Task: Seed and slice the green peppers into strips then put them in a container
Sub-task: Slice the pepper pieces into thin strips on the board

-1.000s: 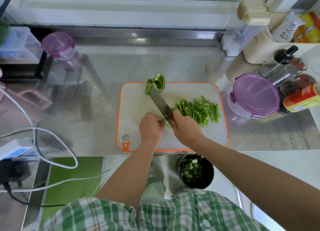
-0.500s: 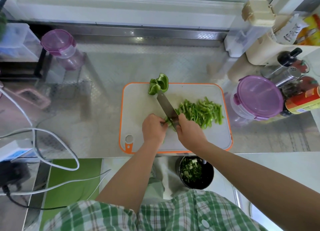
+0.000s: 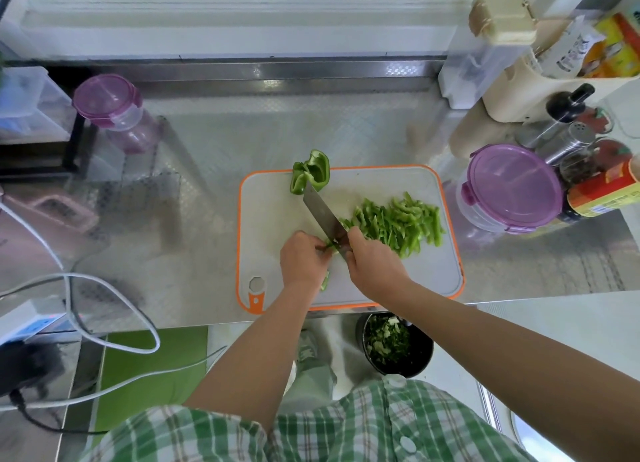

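A white cutting board (image 3: 277,219) with an orange rim lies on the steel counter. My right hand (image 3: 375,265) grips a knife (image 3: 322,215) whose blade points to the far left. My left hand (image 3: 303,259) holds down a small green pepper piece (image 3: 329,245) beside the blade, mostly hidden under the fingers. A pile of green pepper strips (image 3: 398,224) lies on the board's right half. An uncut pepper piece (image 3: 310,172) sits on the board's far edge. A round container with a purple lid (image 3: 512,187) stands to the right of the board.
A black bin (image 3: 394,345) with green scraps stands on the floor below the counter edge. Bottles and a shaker (image 3: 571,139) crowd the right side. A purple-lidded jar (image 3: 110,106) stands far left. White cables (image 3: 104,309) and a power strip (image 3: 27,319) lie at the left.
The view has shifted slightly. My hands and the knife stay in the same place on the board; the pepper piece under my left hand looks smaller.
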Motion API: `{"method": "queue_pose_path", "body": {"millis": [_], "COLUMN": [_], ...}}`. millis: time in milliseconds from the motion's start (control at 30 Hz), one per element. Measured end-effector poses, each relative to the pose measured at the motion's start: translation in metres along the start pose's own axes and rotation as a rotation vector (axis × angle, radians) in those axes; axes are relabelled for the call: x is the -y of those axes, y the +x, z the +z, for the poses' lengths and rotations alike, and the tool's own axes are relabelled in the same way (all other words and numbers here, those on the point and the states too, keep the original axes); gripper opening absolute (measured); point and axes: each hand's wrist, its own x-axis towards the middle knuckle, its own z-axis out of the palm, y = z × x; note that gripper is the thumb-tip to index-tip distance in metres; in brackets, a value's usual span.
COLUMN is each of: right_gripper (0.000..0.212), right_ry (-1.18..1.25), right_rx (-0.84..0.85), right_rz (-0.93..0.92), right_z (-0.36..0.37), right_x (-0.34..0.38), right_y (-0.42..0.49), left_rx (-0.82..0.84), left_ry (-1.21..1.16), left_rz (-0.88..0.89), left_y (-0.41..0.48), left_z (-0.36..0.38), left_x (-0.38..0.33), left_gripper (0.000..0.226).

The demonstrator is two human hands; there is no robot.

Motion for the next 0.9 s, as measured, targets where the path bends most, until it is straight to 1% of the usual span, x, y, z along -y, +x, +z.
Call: {"method": "queue_pose_path", "body": {"millis": [100, 300, 400, 533, 667, 767, 900], "right_gripper": [0.006, 0.015, 0.010, 0.016, 0.012, 0.015, 0.015], "right_ry": [-0.012, -0.042, -0.047, 0.063, 0.126, 0.098, 0.056], "right_rx": [0.011, 0.030, 0.011, -0.039, -0.053, -0.034, -0.001], "right_rz": [0.008, 0.030, 0.033, 0.034, -0.004, -0.025, 0.008], "right_z": [-0.001, 0.008, 0.018, 0.020, 0.013, 0.005, 0.003], "right_x": [0.002, 0.004, 0.001, -0.009, -0.007, -0.005, -0.002], "right_y": [0.000, 0.008, 0.008, 0.007, 0.004, 0.000, -0.002], "left_rx": [0.002, 0.007, 0.006, 0.006, 0.004, 0.006, 0.000], "left_ry": [0.000, -0.026, -0.034, -0.039, -0.034, -0.021, -0.024], "left_rz": [-0.006, -0.021, -0.018, 0.011, 0.014, 0.022, 0.010], "left_y": [0.000, -0.002, -0.004, -0.005, -0.006, -0.006, -0.005], "left_z": [-0.001, -0.005, -0.007, -0.006, -0.006, -0.006, -0.005], "left_x": [0.000, -0.003, -0.004, -0.002, -0.001, 0.000, 0.001], "left_gripper": [0.016, 0.011, 0.014, 0.016, 0.016, 0.014, 0.015]}}
